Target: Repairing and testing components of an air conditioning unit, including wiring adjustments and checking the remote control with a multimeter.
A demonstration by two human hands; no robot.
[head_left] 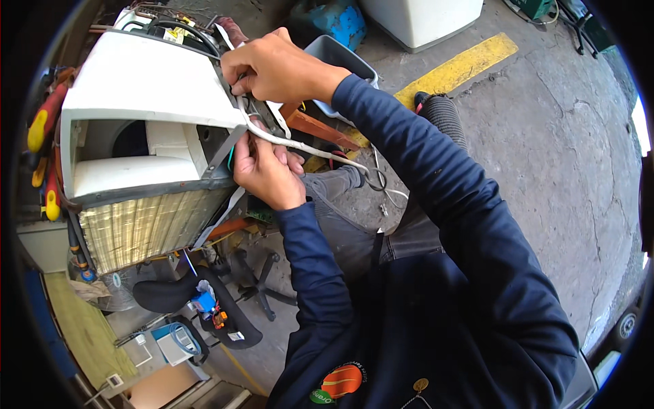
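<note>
An opened air-conditioner unit [153, 75] with a white housing and a yellowish finned coil [146, 232] stands at the left. My right hand [283, 68] is closed at the unit's right side, its fingertips bent down over the edge; what they pinch is hidden. Just below, my left hand [269, 174] is closed too, thumb and fingers together against the unit's side by a grey metal strip [227, 151]. A white cable [303, 145] runs between the hands from the unit and passes over the left fingers. I cannot make out what the left hand grips.
Several red-and-yellow-handled tools [46, 119] hang left of the unit. Behind my right hand are a grey bin [344, 54], a blue tank [334, 27] and a white box [426, 20]. A black chair [235, 320] holding small items is below. Yellow paint [456, 68] marks the concrete floor.
</note>
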